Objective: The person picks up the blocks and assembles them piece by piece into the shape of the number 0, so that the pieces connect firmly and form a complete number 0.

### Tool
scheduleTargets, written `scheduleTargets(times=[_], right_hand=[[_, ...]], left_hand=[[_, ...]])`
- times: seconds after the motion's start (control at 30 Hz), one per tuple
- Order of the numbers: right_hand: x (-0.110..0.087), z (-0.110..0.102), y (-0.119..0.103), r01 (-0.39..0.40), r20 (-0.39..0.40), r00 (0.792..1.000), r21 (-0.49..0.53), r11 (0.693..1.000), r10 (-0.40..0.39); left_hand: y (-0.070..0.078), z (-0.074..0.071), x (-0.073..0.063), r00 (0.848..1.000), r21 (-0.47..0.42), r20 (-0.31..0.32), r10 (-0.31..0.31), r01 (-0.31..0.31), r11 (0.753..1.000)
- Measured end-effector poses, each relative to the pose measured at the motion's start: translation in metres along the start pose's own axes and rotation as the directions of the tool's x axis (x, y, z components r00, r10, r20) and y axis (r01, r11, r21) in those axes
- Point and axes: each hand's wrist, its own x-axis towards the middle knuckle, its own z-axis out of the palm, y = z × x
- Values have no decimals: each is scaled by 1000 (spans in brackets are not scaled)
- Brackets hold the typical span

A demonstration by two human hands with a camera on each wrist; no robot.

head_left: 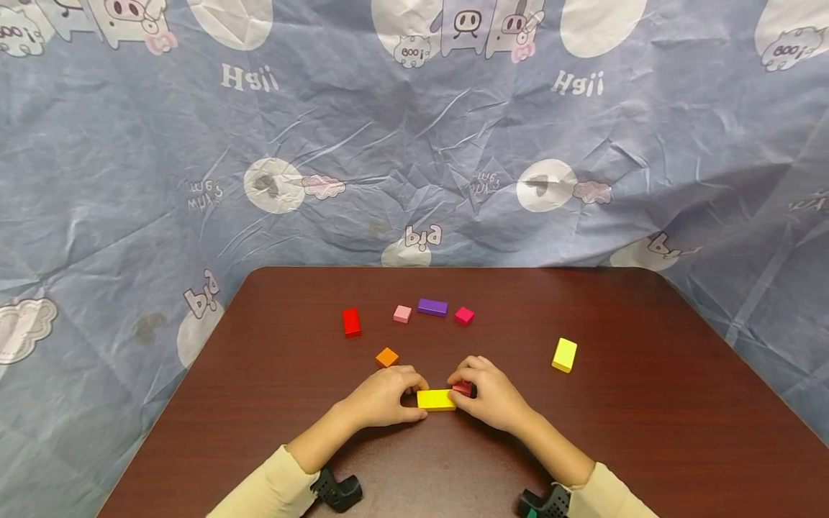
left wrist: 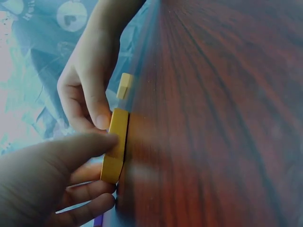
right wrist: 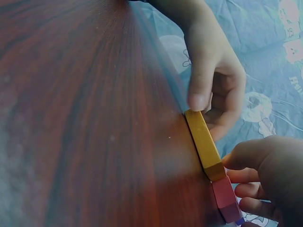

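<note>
Pinching yellow block (head_left: 437,401) in left grip (head_left: 387,396), abutting red block (head_left: 463,388) in right grip (head_left: 491,397), table's far edge (head_left: 492,271) distant

The head view looks forward and down from the near side, taking in the whole red-brown wood-grained table (head_left: 648,403). Low, close wrist views face each other, left rightward, right leftward, sharing the yellow oblong block (right wrist: 203,143).

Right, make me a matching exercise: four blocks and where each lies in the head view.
1. Purple block
2. Long yellow block
3. Bright red block
4. Orange block

A. farthest left of the blocks
B. just beyond the left hand
C. between pale pink cube and deep pink cube
D. between left hand and right hand

Pairs: 1-C, 2-D, 3-A, 4-B
</note>
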Motion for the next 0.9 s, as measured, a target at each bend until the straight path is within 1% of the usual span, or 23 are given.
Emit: scheduleTargets(times=[0.1, 0.23, 0.3, 0.4, 0.47, 0.53, 0.6, 0.7, 0.8, 0.87, 0.9], right_hand=[[0, 1, 0, -3, -11, 1000, 4, 1000, 3], [0, 1, 0, 6, -21, 1000, 9, 1000, -6], [0, 1, 0, 6, -21, 1000, 10, 1000, -6], [0, 2, 1, 1, -16, 1000, 8, 1000, -1], [0, 2, 1, -4, -12, 1000, 9, 1000, 5], [-1, 2, 1, -6, -11, 1000, 10, 1000, 7], [-1, 1, 0, -9, -10, 1000, 14, 1000, 9], [-1, 2, 0, -8, -11, 1000, 19, 1000, 8], [-1, 2, 1, -6, -12, 1000, 20, 1000, 6], [-1, 2, 1, -9, -12, 1000, 23, 1000, 9], [-1, 2, 1, -11, -11, 1000, 25, 1000, 11]], left_hand=[[-1, -3, 0, 1000, -10, -7, -21, 21, 1000], [-9, -12, 0, 998, -7, -44, -47, 47, 999], [-15, -18, 0, 996, -11, -71, -54, 54, 998], [-27, -27, 2, 990, -9, -129, -65, 64, 998], [-36, -32, 3, 983, -12, -165, -82, 81, 997], [-45, -36, 4, 977, -12, -184, -107, 106, 994], [-53, -40, 4, 976, -34, -171, -133, 129, 991], [-62, -43, 4, 983, -52, -96, -154, 150, 987], [-68, -44, 3, 989, -41, -24, -145, 144, 989], [-71, -42, 2, 989, -25, -4, -145, 145, 989], [-71, -41, 2, 988, -25, -3, -152, 152, 988]])
